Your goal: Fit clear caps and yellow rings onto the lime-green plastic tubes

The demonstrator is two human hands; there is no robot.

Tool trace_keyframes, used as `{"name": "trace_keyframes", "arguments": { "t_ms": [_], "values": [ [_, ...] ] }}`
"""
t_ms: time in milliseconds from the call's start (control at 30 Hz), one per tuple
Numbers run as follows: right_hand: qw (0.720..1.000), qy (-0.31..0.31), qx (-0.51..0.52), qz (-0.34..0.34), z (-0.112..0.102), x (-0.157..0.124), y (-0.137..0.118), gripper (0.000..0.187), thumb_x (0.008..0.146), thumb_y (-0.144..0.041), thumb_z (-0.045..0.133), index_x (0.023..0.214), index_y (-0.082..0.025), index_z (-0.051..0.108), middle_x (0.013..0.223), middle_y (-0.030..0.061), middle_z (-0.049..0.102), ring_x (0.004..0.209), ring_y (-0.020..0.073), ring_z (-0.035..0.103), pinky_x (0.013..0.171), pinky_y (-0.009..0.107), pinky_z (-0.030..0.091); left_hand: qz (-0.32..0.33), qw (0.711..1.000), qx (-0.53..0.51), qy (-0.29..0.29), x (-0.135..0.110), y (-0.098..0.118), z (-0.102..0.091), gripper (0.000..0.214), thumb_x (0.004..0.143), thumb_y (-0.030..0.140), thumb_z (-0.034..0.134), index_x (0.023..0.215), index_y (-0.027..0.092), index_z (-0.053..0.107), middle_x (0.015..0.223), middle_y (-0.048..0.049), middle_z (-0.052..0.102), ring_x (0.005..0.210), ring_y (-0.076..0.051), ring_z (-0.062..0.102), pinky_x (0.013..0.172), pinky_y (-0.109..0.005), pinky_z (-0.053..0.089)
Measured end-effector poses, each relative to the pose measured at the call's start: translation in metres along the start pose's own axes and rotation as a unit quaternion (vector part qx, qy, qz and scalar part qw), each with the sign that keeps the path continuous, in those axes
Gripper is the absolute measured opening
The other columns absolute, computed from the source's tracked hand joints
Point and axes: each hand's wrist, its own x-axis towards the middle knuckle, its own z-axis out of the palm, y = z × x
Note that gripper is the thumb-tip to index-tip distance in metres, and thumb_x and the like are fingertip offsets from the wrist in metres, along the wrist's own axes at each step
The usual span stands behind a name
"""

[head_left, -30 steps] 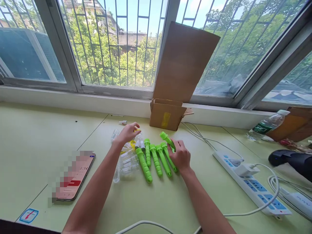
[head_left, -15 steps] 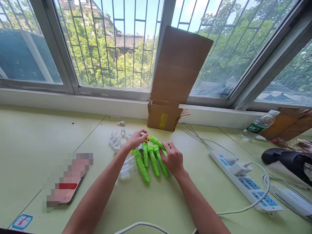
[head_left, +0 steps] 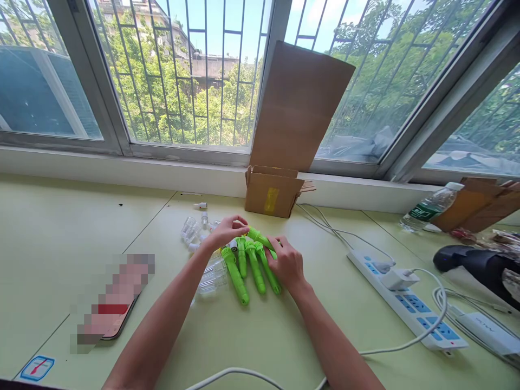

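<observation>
My right hand [head_left: 287, 264] is closed around a bright green plastic tube [head_left: 260, 236] with a ridged, collared end, held tilted above the table. At that end, the fingertips of my left hand [head_left: 229, 232] are pinched on a small yellow ring, now mostly hidden by the fingers and the tube. Below the hands several similar green tubes [head_left: 235, 277] lie side by side, pointing toward me. Clear plastic ribbed pieces [head_left: 213, 277] rest under my left forearm, and more clear pieces [head_left: 189, 228] lie beyond my left wrist with small white-tipped parts [head_left: 200, 205].
A cardboard box [head_left: 270, 195] with a raised flap stands against the window sill. To the left lies a phone [head_left: 122, 303], partly pixelated. A power strip [head_left: 406, 303] with plugs and white cables [head_left: 442, 295] runs along the right, near a water bottle [head_left: 433, 208].
My left hand has brought the yellow ring against the end of the green tube, closing the small gap between them. My right hand keeps its hold on the tube.
</observation>
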Motion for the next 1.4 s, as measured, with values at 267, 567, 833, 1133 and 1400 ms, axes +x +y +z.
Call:
{"name": "trace_keyframes", "arguments": {
  "t_ms": [267,567,833,1133,1400],
  "values": [
    [1.000,-0.006,-0.005,-0.003,0.001,0.000,0.000,0.032,0.091,-0.032,0.047,0.117,-0.022,0.063,0.100,0.0070,0.064,0.078,0.0181,0.060,0.059,0.024,0.035,-0.003,1.000,-0.006,-0.001,0.000,-0.002,0.000,0.041,0.068,0.045,0.076,0.094,0.017,0.062,0.088,-0.0083,0.072,0.082,-0.018,0.065,0.073,-0.029,0.047],
    [0.999,0.033,0.000,-0.018,0.003,-0.001,0.003,0.031,0.091,-0.031,0.048,0.116,-0.020,0.063,0.098,0.0059,0.065,0.075,0.0164,0.060,0.059,0.024,0.036,-0.020,0.997,-0.048,-0.052,-0.001,0.000,-0.001,0.053,0.070,0.039,0.078,0.114,0.014,0.065,0.111,-0.0138,0.069,0.102,-0.023,0.064,0.091,-0.035,0.048],
    [0.999,0.047,-0.007,-0.023,0.005,-0.002,0.003,0.031,0.091,-0.032,0.048,0.115,-0.021,0.064,0.096,0.0054,0.065,0.072,0.0158,0.060,0.057,0.024,0.035,-0.011,0.999,-0.041,-0.031,0.001,0.000,0.004,0.048,0.069,0.030,0.079,0.112,0.014,0.066,0.115,-0.0119,0.068,0.104,-0.022,0.063,0.096,-0.036,0.047],
    [0.998,0.051,-0.002,-0.030,0.006,-0.002,0.003,0.031,0.091,-0.032,0.049,0.116,-0.019,0.063,0.096,0.0062,0.065,0.071,0.0156,0.060,0.056,0.024,0.036,0.044,0.996,0.083,0.006,0.009,-0.010,0.005,0.032,0.084,0.032,0.059,0.109,0.014,0.069,0.102,-0.0083,0.071,0.094,-0.020,0.064,0.088,-0.032,0.048],
    [0.999,0.038,0.011,-0.022,0.008,-0.003,0.003,0.032,0.091,-0.032,0.048,0.118,-0.020,0.062,0.098,0.0064,0.065,0.073,0.0159,0.061,0.056,0.024,0.037,0.057,0.989,0.135,-0.018,0.006,-0.004,0.008,0.033,0.084,0.028,0.055,0.112,0.014,0.068,0.109,-0.0093,0.070,0.094,-0.021,0.065,0.084,-0.032,0.051]
  ]
}}
